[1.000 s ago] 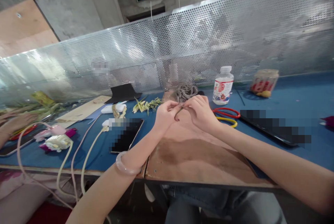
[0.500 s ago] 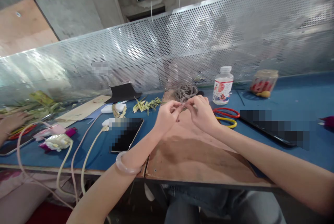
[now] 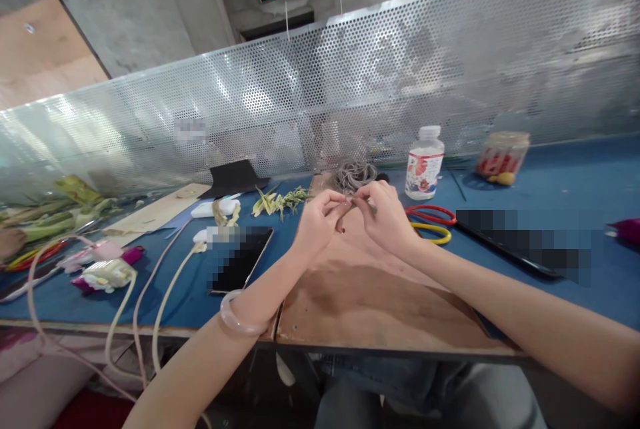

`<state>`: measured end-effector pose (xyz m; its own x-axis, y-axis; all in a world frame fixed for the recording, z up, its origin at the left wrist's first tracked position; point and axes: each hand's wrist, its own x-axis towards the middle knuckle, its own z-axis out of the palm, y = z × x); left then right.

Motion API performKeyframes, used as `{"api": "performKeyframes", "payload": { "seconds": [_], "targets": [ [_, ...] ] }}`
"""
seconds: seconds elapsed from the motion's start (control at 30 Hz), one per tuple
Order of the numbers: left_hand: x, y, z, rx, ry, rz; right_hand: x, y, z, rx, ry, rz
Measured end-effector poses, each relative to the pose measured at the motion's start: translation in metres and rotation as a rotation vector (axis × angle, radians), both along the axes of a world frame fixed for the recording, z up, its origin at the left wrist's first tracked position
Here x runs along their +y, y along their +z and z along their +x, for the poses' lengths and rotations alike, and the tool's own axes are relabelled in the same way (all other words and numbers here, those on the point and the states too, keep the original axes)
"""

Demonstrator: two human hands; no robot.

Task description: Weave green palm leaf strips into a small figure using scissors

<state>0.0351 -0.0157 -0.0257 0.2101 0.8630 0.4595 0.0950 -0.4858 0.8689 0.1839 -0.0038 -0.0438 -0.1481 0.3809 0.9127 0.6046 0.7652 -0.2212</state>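
Note:
My left hand (image 3: 319,221) and my right hand (image 3: 384,218) meet fingertip to fingertip over the wooden board (image 3: 380,309). Both are closed in a pinch. Whatever lies between the fingertips is too small and too covered to name. Just beyond my fingers rests a loose bundle of grey cord (image 3: 354,176). A small dark spot shows on the board below the fingertips. To the right of my right hand lie a red cable loop (image 3: 434,210) and a yellow cable loop (image 3: 440,238), apart from it.
A labelled clear bottle (image 3: 425,164) and a jar (image 3: 503,157) stand behind on the right. A dark phone (image 3: 242,260) and white charging cables (image 3: 160,309) lie left, near green sprigs (image 3: 283,202). A perforated metal screen (image 3: 280,102) bounds the back. A co-worker's hand (image 3: 11,244) is far left.
My hands keep pinching at nearly the same place, with slight finger movement. The view has shifted a little. At far left, the co-worker's hand has drawn back toward the frame edge.

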Motion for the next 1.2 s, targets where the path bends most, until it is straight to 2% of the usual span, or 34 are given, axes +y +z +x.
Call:
{"api": "performKeyframes", "payload": {
  "seconds": [0.17,0.37,0.53,0.67,0.77,0.87,1.07,1.2],
  "targets": [
    [0.001,0.000,-0.001,0.000,-0.018,0.010,0.000,-0.003,0.000,-0.001,0.058,0.073],
    [0.000,-0.002,0.000,-0.046,-0.044,-0.060,-0.002,-0.002,0.002,0.007,0.129,0.140],
    [-0.001,-0.003,0.001,-0.042,-0.058,-0.077,-0.002,0.006,0.012,-0.189,0.110,0.315],
    [0.006,-0.003,-0.002,0.074,-0.027,-0.019,0.004,0.009,0.020,-0.433,0.083,0.410],
    [0.009,-0.002,-0.004,0.205,0.044,0.034,0.009,0.007,0.022,-0.561,0.055,0.368],
    [0.007,0.000,-0.005,0.297,0.075,0.055,0.012,0.004,0.022,-0.591,0.035,0.300],
    [0.004,0.000,-0.009,0.397,0.084,0.079,0.014,0.001,0.021,-0.538,0.012,0.188],
    [0.007,-0.002,-0.011,0.427,0.062,0.117,0.014,0.000,0.019,-0.469,0.047,0.120]
  ]
}}
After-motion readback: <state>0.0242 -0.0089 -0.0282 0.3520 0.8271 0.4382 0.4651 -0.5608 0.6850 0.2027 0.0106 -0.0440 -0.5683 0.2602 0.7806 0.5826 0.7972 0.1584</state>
